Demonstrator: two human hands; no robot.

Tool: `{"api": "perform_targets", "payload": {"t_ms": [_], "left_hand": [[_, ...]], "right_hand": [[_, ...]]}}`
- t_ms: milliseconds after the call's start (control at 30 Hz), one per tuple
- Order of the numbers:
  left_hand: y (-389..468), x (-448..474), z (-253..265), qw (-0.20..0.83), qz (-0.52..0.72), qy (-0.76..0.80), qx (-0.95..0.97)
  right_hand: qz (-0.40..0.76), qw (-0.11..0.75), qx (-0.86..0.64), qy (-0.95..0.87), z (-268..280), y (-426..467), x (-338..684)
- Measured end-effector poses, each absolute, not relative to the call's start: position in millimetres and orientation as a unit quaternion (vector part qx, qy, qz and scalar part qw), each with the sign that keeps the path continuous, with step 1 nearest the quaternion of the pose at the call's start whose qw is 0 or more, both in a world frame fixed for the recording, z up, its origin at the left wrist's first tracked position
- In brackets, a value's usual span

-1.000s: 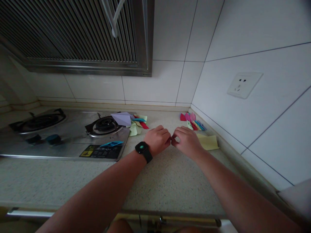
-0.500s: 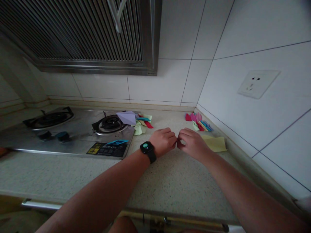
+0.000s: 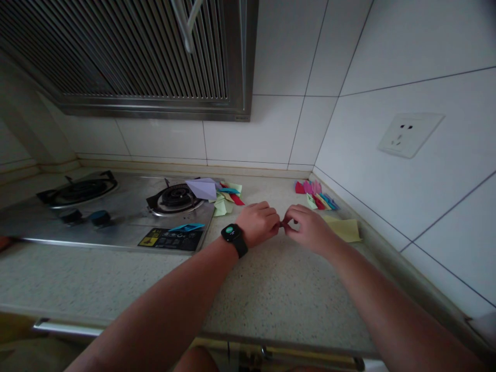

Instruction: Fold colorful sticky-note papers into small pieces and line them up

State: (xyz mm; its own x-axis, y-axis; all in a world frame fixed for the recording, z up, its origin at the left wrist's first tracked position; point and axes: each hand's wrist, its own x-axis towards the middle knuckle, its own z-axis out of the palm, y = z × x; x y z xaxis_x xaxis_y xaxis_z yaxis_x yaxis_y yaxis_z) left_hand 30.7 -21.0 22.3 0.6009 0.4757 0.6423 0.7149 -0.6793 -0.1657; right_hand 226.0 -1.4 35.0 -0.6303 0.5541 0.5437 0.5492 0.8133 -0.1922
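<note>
My left hand (image 3: 259,223), with a black smartwatch (image 3: 234,238) on its wrist, is closed with the fingers curled under. My right hand (image 3: 308,227) pinches thumb and forefinger together right beside it. Between the fingertips a small dark bit (image 3: 282,225) shows, too small to name. Both hands are low over the speckled countertop (image 3: 279,289). A yellow sheet of paper (image 3: 344,229) lies partly behind my right hand. Beyond the left hand are folded papers in green, red and blue (image 3: 225,200), with a lilac folded paper (image 3: 202,188) reaching over the burner.
A two-burner gas stove (image 3: 127,217) sits at the left, with a blue folded paper (image 3: 187,227) on its front corner. Pink, red, green and blue folded papers (image 3: 315,195) lie in the back corner. A range hood (image 3: 155,108) hangs above; a socket (image 3: 411,134) is on the right wall.
The right hand's fingertips have drawn slightly apart from the left's, and a small dark bit now shows between them. The papers have stayed put.
</note>
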Motion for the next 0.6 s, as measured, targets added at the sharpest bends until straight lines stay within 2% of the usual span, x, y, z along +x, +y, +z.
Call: {"api": "perform_targets", "payload": {"t_ms": [267, 600], "left_hand": [[-19.0, 26.3, 23.7, 0.188, -0.328, -0.345, -0.859], [-22.4, 23.8, 27.8, 0.177, -0.358, -0.348, -0.848]], "right_hand": [[0.159, 0.282, -0.414, -0.851, 29.1, 15.9, 243.6], [0.302, 0.265, -0.430, -0.809, 28.1, 16.0, 241.9]]}}
